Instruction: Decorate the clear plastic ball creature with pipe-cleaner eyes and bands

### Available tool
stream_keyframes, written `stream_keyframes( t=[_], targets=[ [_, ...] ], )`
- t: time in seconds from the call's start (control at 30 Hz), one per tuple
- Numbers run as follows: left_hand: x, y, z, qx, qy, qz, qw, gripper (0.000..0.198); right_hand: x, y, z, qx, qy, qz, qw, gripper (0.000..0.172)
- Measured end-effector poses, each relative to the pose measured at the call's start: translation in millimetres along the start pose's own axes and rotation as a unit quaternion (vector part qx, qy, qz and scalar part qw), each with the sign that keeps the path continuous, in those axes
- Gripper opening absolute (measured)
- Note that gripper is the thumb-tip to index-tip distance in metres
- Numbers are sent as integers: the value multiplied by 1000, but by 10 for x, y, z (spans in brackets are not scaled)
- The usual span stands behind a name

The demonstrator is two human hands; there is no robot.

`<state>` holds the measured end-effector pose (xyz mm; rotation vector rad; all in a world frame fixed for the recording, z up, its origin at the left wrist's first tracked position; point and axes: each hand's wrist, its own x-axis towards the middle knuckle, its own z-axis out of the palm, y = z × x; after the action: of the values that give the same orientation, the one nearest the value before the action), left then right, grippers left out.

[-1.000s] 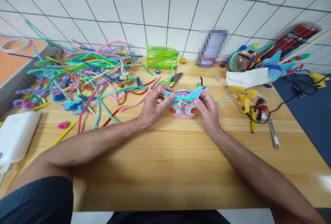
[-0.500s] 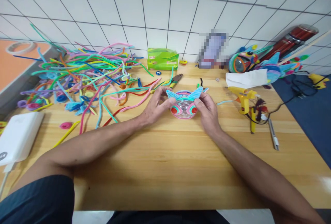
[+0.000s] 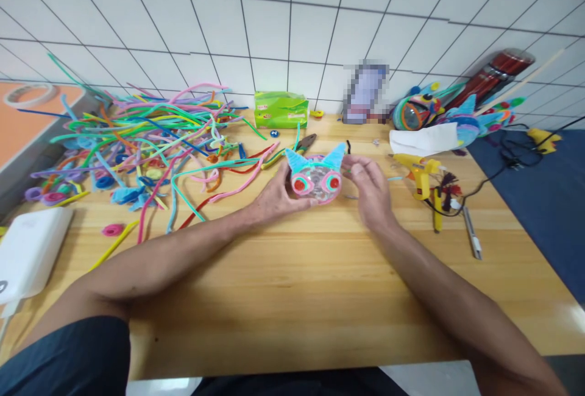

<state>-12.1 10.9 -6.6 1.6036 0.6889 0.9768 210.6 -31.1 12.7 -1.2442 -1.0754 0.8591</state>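
My left hand (image 3: 275,194) is closed around the left side of a small animal-head craft (image 3: 319,175). The craft has a clear round front, two blue pointed ears, and red eyes ringed with pink and turquoise pipe cleaner. My left thumb lies along its lower edge. Just to the right, my right hand (image 3: 371,186) is off the craft, its fingers loosely bent and apart, with nothing visible in them. A short black pipe cleaner (image 3: 348,146) shows behind those fingers. Behind the craft lie pliers (image 3: 307,142), their handles partly hidden.
A large tangle of coloured pipe cleaners (image 3: 150,122) covers the back left. A white power bank (image 3: 34,253) is at the left. To the right lie a yellow glue gun (image 3: 418,170) with its cord and a utility knife (image 3: 472,234). A green tissue pack (image 3: 281,109) stands against the wall.
My right hand has let go of the craft and moved a little to its right. My left hand has shifted its grip lower on the left side. The view has turned slightly.
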Motion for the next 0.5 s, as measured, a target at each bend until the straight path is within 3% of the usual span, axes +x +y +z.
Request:
stream_keyframes(
  t=[0.1, 0.23, 0.3, 0.4, 0.43, 0.5],
  targets=[
    [77, 75, -110, -7, 102, 23, 995, 78, 168, -375, -307, -6, 1, 22, 1000, 37],
    [229, 194, -283, -46, 213, 71, 973, 80, 262, -886, -849, -96, -116, 64, 987, 42],
    [307, 267, -379, -72, 249, 88, 962, 76, 249, -965, -964, -146, -127, 42, 980, 36],
    [400, 360, -523, -112, 278, 94, 949, 67, 223, -803, -709, -260, -141, -2, 955, 21],
    [419, 378, -560, -125, 286, 97, 945, 66, 222, -701, -515, -314, -166, -1, 935, 17],
    [434, 384, -598, -142, 300, 101, 938, 65, 233, -483, -37, -382, -199, -17, 902, 25]
  ],
)
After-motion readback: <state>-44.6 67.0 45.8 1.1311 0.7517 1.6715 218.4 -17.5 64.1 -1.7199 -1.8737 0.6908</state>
